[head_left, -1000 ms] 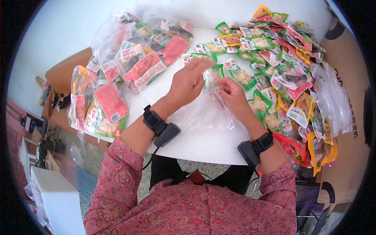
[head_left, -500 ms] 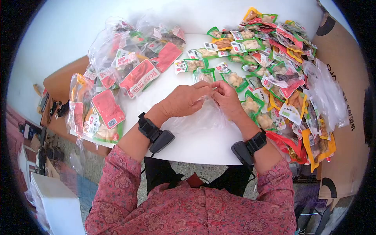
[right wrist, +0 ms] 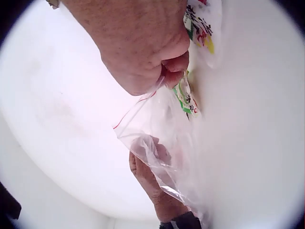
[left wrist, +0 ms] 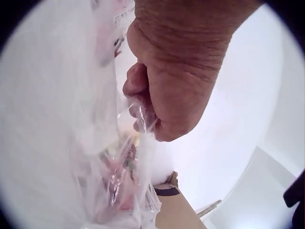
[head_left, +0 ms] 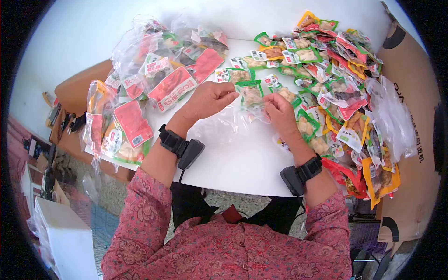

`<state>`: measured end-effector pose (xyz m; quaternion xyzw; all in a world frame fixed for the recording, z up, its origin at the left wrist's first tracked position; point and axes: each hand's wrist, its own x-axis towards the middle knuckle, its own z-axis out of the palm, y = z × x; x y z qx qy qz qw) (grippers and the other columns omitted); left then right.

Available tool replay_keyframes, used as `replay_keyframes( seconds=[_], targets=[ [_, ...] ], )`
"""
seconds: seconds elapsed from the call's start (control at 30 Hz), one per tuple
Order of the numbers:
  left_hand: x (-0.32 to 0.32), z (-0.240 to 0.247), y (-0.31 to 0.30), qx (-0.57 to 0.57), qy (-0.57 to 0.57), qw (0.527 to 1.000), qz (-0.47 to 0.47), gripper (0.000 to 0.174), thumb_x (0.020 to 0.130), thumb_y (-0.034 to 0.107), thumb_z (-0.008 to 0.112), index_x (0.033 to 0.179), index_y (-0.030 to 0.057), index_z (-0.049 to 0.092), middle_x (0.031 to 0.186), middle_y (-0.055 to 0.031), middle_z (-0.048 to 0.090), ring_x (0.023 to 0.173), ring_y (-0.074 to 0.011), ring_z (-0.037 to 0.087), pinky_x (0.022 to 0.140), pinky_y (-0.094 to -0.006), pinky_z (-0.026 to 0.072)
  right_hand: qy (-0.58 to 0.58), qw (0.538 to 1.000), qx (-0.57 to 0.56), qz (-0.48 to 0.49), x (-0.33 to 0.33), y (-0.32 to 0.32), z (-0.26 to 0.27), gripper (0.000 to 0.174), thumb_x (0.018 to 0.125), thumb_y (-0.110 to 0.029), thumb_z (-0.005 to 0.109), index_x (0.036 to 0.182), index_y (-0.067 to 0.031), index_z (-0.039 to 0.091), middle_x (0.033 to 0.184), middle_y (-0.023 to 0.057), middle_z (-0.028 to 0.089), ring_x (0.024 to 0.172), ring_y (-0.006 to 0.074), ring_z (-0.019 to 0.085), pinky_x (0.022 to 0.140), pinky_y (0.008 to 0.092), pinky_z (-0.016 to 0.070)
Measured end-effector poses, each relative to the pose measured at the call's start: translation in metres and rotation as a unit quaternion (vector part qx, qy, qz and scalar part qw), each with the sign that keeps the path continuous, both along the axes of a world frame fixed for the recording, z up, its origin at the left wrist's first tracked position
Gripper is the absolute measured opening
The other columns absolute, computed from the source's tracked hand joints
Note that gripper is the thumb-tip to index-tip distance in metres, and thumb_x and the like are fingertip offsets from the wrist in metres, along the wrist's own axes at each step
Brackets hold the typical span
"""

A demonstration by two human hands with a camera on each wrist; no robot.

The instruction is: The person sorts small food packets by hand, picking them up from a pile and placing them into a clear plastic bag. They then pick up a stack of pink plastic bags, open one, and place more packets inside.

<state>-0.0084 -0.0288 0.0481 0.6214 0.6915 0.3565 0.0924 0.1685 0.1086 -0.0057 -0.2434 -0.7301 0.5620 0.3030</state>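
A clear plastic bag (head_left: 219, 127) is stretched between my two hands over the white table. My left hand (head_left: 210, 100) holds one side of it with curled fingers; in the left wrist view, thin film (left wrist: 144, 119) comes out of that fist. On the other side, my right hand (head_left: 282, 114) pinches the bag's edge, and a red line runs along the bag (right wrist: 164, 121) near those fingers in the right wrist view. Behind the bag, between the hands, lies a green-edged food packet (head_left: 252, 93).
Many small food packets (head_left: 305, 55) are heaped on the right, beside a stack of clear bags (head_left: 392, 116) and a cardboard box (head_left: 410, 93). Filled clear bags (head_left: 172, 88) of red-labelled packets cover the left side of the white table (head_left: 233, 172).
My hands came together at the bag's edge, then moved apart, left hand leftward. The left hand's fingers, extended a second ago, are now curled on the film, and the bag is spread wider.
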Motion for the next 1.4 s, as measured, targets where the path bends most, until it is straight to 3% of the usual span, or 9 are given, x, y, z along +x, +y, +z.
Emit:
replay_keyframes(
  seconds=[0.2, 0.4, 0.63, 0.77, 0.9, 1.1, 1.13, 1.17, 1.4],
  targets=[
    [-0.008, -0.019, 0.001, -0.138, 0.212, 0.965, 0.061, 0.014, 0.077, 0.016, 0.048, 0.074, 0.0074, 0.058, 0.073, -0.013, 0.061, 0.068, -0.0298, 0.059, 0.06, -0.0401, 0.0456, 0.011, 0.962, 0.257, -0.087, 0.0, 0.002, 0.004, 0.026, 0.076, -0.02, 0.059, 0.096, -0.0041, 0.056, 0.078, 0.0107, 0.059, 0.07, 0.0208, 0.057, 0.063, 0.0306, 0.0457],
    [-0.009, -0.023, -0.003, -0.141, 0.324, 0.919, 0.172, 0.016, 0.078, 0.021, 0.052, 0.076, 0.0058, 0.054, 0.071, -0.013, 0.06, 0.07, -0.0319, 0.059, 0.059, -0.0427, 0.0456, -0.172, 0.844, 0.508, -0.013, 0.004, -0.017, 0.014, 0.059, 0.072, -0.038, 0.064, 0.121, -0.0113, 0.045, 0.118, 0.0177, 0.046, 0.113, 0.0322, 0.04, 0.091, 0.0429, 0.0347],
    [-0.028, -0.036, 0.018, 0.027, -0.028, 0.992, 0.118, 0.015, 0.08, 0.019, 0.054, 0.081, 0.0046, 0.056, 0.066, -0.0076, 0.059, 0.06, -0.0192, 0.058, 0.054, -0.0327, 0.0445, -0.22, 0.84, 0.496, -0.027, 0.006, -0.025, 0.02, 0.064, 0.068, -0.038, 0.066, 0.122, -0.0109, 0.043, 0.118, 0.0194, 0.045, 0.114, 0.0333, 0.04, 0.091, 0.0435, 0.0341],
    [-0.036, -0.034, 0.016, 0.043, -0.332, 0.942, 0.015, 0.007, 0.08, 0.01, 0.051, 0.082, 0.0045, 0.055, 0.061, -0.0029, 0.053, 0.052, -0.0099, 0.05, 0.05, -0.0259, 0.0406, -0.261, 0.87, 0.419, -0.008, 0.004, -0.022, 0.019, 0.063, 0.069, -0.032, 0.064, 0.122, -0.0077, 0.04, 0.116, 0.0191, 0.046, 0.106, 0.0339, 0.046, 0.085, 0.0465, 0.0366],
    [-0.026, -0.039, 0.015, -0.008, -0.247, 0.969, -0.027, 0.009, 0.08, 0.014, 0.053, 0.083, 0.0062, 0.056, 0.059, -0.0042, 0.051, 0.049, -0.0126, 0.046, 0.05, -0.0277, 0.0399, -0.253, 0.854, 0.454, -0.039, 0.006, -0.019, 0.016, 0.058, 0.071, -0.026, 0.06, 0.122, -0.0068, 0.038, 0.112, 0.0178, 0.05, 0.099, 0.0322, 0.051, 0.077, 0.0465, 0.0409],
    [-0.005, -0.034, 0.011, -0.031, 0.158, 0.987, -0.031, 0.012, 0.079, 0.021, 0.054, 0.081, 0.0089, 0.054, 0.065, -0.0101, 0.056, 0.058, -0.0248, 0.056, 0.054, -0.0352, 0.0428, -0.116, 0.972, 0.191, -0.079, 0.015, -0.001, 0.035, 0.041, 0.082, -0.022, 0.046, 0.119, -0.0032, 0.043, 0.099, 0.0179, 0.058, 0.082, 0.0295, 0.059, 0.067, 0.041, 0.0486],
    [-0.003, -0.035, 0.011, -0.026, 0.19, 0.981, -0.034, 0.012, 0.078, 0.02, 0.054, 0.081, 0.0088, 0.053, 0.066, -0.0096, 0.057, 0.061, -0.0262, 0.057, 0.055, -0.036, 0.0434, 0.042, 0.994, -0.097, -0.023, 0.016, 0.002, 0.035, 0.042, 0.084, -0.025, 0.044, 0.12, -0.0037, 0.043, 0.103, 0.017, 0.058, 0.085, 0.0299, 0.059, 0.067, 0.0434, 0.0492],
    [-0.001, -0.035, 0.011, -0.021, 0.222, 0.974, -0.037, 0.011, 0.078, 0.019, 0.054, 0.081, 0.0087, 0.053, 0.068, -0.0091, 0.059, 0.064, -0.0275, 0.058, 0.055, -0.0368, 0.0439, 0.194, 0.906, -0.374, 0.036, 0.017, 0.004, 0.036, 0.043, 0.086, -0.029, 0.042, 0.12, -0.0042, 0.043, 0.107, 0.0161, 0.057, 0.089, 0.0303, 0.059, 0.067, 0.0457, 0.0498],
    [-0.007, -0.048, 0.019, 0.107, -0.074, 0.986, -0.102, 0.022, 0.079, 0.02, 0.055, 0.097, 0.0082, 0.056, 0.078, -0.0065, 0.061, 0.071, -0.021, 0.056, 0.057, -0.0333, 0.0433, 0.088, 0.797, -0.497, 0.333, 0.016, 0.002, 0.031, 0.048, 0.088, -0.039, 0.037, 0.121, -0.0044, 0.044, 0.112, 0.0171, 0.054, 0.091, 0.0369, 0.057, 0.064, 0.048, 0.0497]
  ],
)
